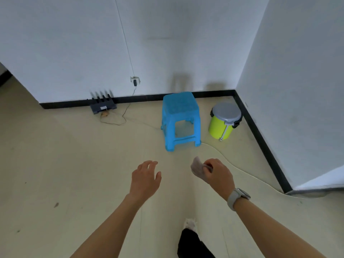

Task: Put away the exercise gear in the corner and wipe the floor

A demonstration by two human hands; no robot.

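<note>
Left hand [146,178] held out over the floor, fingers straight and slightly spread, palm down, holding nothing. Right hand [216,172] curled around a small crumpled cloth [196,167], pale grey-white, thin and soft-looking, bunched between thumb and fingers, with most of it sticking out to the left of the fist. Pale smartwatch [238,197] with a rounded face and smooth band on the right wrist.

Floor [65,164] is smooth beige sheet or tile, matte, with a few small dark specks at left. Black baseboard [260,135] runs along both white walls and meets in the corner.

In the corner: a blue plastic stool [179,120], square top with a dimpled texture, four flared legs, standing upright just ahead of the hands. To its right, apart from it, a lime-green cylindrical container [222,125] with a flat grey round lid, black side clips and a metal handle hanging down its front.

Against the back wall at left, a dark router [102,106] with four upright antennas sits on the floor; a thin cable [119,118] loops beside it and rises to a plug in a wall socket [135,80]. A pale cord [232,162] snakes across the floor from the stool's base toward the right.

Bottom centre: a dark trouser leg [189,243] and a whitish foot, blurred.
</note>
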